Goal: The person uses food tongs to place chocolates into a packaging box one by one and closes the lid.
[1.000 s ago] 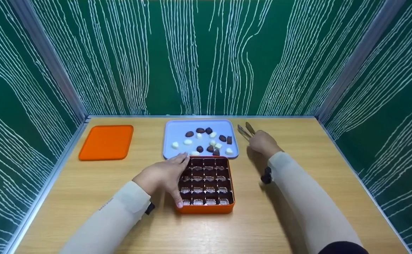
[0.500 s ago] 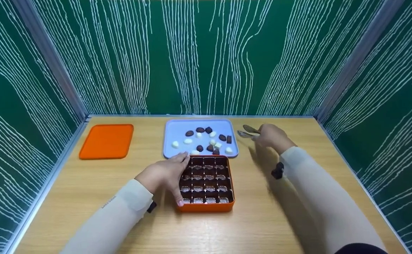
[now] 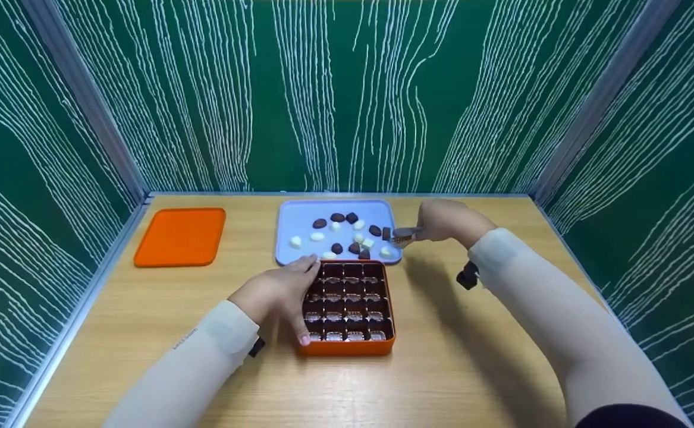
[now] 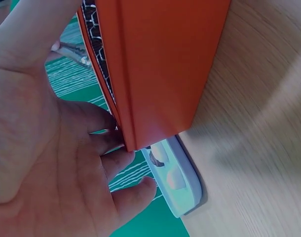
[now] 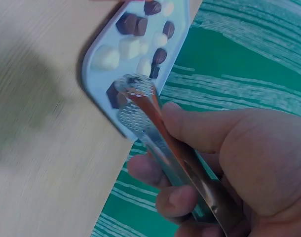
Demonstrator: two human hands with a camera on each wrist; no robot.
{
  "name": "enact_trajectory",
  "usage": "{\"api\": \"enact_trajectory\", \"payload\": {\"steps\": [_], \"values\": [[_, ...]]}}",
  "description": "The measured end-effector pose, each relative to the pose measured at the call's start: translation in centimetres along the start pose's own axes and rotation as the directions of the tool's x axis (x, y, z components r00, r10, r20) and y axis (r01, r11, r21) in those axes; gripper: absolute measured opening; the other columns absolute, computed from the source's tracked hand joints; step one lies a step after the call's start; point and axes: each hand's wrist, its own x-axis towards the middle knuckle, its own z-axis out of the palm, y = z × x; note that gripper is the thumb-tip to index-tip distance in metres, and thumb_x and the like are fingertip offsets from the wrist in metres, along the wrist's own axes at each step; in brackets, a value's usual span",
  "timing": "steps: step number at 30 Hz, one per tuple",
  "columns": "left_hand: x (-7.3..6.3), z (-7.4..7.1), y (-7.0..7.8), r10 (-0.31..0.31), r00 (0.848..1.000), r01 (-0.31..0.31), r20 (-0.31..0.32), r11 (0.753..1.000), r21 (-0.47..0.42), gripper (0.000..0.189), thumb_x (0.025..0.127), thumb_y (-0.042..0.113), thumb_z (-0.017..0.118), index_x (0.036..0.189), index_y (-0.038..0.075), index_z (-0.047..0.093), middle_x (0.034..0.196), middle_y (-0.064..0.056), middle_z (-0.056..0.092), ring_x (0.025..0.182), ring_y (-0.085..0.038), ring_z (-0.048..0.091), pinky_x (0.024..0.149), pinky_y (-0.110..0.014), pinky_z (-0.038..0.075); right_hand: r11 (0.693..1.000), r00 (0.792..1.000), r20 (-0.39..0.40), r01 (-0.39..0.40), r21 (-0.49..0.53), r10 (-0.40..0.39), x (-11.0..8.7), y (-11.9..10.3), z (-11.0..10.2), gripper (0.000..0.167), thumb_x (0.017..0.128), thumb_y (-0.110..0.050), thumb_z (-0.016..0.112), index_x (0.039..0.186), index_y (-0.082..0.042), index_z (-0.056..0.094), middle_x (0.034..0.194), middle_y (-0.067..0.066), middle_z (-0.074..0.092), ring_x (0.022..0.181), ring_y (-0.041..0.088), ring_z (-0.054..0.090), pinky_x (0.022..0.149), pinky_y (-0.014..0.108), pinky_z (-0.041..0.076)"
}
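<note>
My left hand (image 3: 275,297) rests along the left side of an orange box (image 3: 347,349), thumb at the near corner, fingertips at the far one. A dark brown insert with several compartments (image 3: 352,297) lines the box. Metal tongs (image 3: 407,233) are gripped in my right hand (image 3: 451,221) over the right edge of a pale blue tray (image 3: 296,215). In the right wrist view the tongs' textured ends (image 5: 135,116) stand apart, right at a dark rectangular chocolate (image 5: 112,96). White chocolates (image 3: 317,236) and dark ones (image 3: 338,218) lie scattered on the tray.
A flat orange lid (image 3: 180,238) lies on the left of the wooden table (image 3: 234,380). The box stands close in front of the tray and overlaps its near edge in the head view. Green panels with white lines (image 3: 347,107) enclose the back and sides.
My right hand has turned the tongs to point left and brought their ends from beside the tray to over its right edge. The left hand and box stay in place.
</note>
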Motion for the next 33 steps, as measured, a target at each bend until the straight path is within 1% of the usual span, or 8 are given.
{"api": "enact_trajectory", "payload": {"steps": [4,7,10,13,15,19,28,33], "values": [[0.0,0.1,0.1,-0.008,1.000,0.008,0.000,1.000,-0.013,0.172,0.054,0.055,0.111,0.183,0.010,0.008,0.194,-0.010,-0.002,0.180,-0.032,0.006,0.146,-0.053,0.020,0.999,0.999,0.044,-0.010,-0.049,0.012,0.1,-1.5,0.0,0.040,0.104,-0.047,0.083,0.087,-0.010,0.079,0.075,0.000,0.057,0.070,0.019,0.055,0.064,0.033,0.046],[-0.1,0.0,0.1,-0.008,1.000,0.008,0.004,1.000,-0.024,0.171,0.054,0.053,0.112,0.183,0.010,0.007,0.194,-0.009,-0.004,0.180,-0.032,0.005,0.146,-0.053,0.019,0.998,0.998,0.052,-0.018,-0.063,0.021,0.2,-2.4,0.2,0.046,0.102,-0.053,0.084,0.090,-0.010,0.078,0.076,0.000,0.057,0.072,0.020,0.056,0.066,0.035,0.047],[-0.1,0.0,0.2,-0.013,1.000,0.014,0.007,0.999,-0.033,0.171,0.054,0.051,0.112,0.183,0.011,0.007,0.194,-0.008,-0.005,0.180,-0.032,0.004,0.146,-0.053,0.017,0.997,0.998,0.057,-0.011,-0.076,0.015,0.2,-3.0,0.3,0.043,0.102,-0.051,0.085,0.090,-0.010,0.076,0.077,0.000,0.057,0.072,0.020,0.056,0.066,0.036,0.046],[-0.2,0.0,0.3,-0.024,1.000,0.024,0.009,0.999,-0.038,0.172,0.054,0.050,0.112,0.183,0.011,0.006,0.193,-0.007,-0.007,0.180,-0.031,0.003,0.146,-0.053,0.017,0.994,0.998,0.059,0.013,-0.111,-0.006,0.3,-3.4,0.5,0.044,0.102,-0.049,0.085,0.084,-0.011,0.071,0.074,-0.001,0.056,0.070,0.019,0.053,0.063,0.035,0.045],[-0.2,-0.1,0.4,-0.017,1.000,0.017,0.008,0.999,-0.032,0.171,0.055,0.050,0.112,0.183,0.009,0.007,0.194,-0.009,-0.005,0.181,-0.032,0.004,0.147,-0.052,0.017,0.990,0.998,0.059,0.031,-0.140,-0.022,0.4,-3.6,0.6,0.046,0.103,-0.048,0.083,0.079,-0.012,0.066,0.073,-0.001,0.053,0.068,0.018,0.050,0.061,0.034,0.043],[-0.2,-0.2,0.4,0.005,1.000,-0.005,0.007,1.000,-0.017,0.169,0.057,0.050,0.112,0.183,0.006,0.008,0.194,-0.013,-0.003,0.181,-0.033,0.004,0.147,-0.050,0.016,0.985,0.999,0.047,0.033,-0.170,-0.026,0.6,-3.7,0.9,0.046,0.104,-0.045,0.083,0.080,-0.012,0.062,0.074,-0.001,0.052,0.069,0.018,0.050,0.061,0.034,0.041],[0.1,0.1,0.2,-0.005,1.000,0.005,0.010,1.000,-0.020,0.170,0.056,0.051,0.111,0.183,0.008,0.006,0.193,-0.012,-0.005,0.180,-0.033,0.002,0.147,-0.051,0.015,0.980,0.999,0.002,0.041,-0.195,-0.042,0.6,-3.5,1.3,0.039,0.105,-0.041,0.081,0.085,-0.010,0.069,0.080,0.003,0.061,0.073,0.021,0.056,0.064,0.036,0.048],[0.1,0.1,0.2,-0.004,1.000,0.004,0.010,1.000,-0.025,0.172,0.055,0.052,0.111,0.183,0.009,0.006,0.193,-0.012,-0.005,0.181,-0.032,0.002,0.147,-0.052,0.015,0.979,0.998,-0.012,0.059,-0.196,-0.063,-0.2,-3.6,0.4,0.043,0.106,-0.044,0.080,0.081,-0.011,0.069,0.078,0.003,0.062,0.071,0.022,0.058,0.064,0.037,0.051]]}}
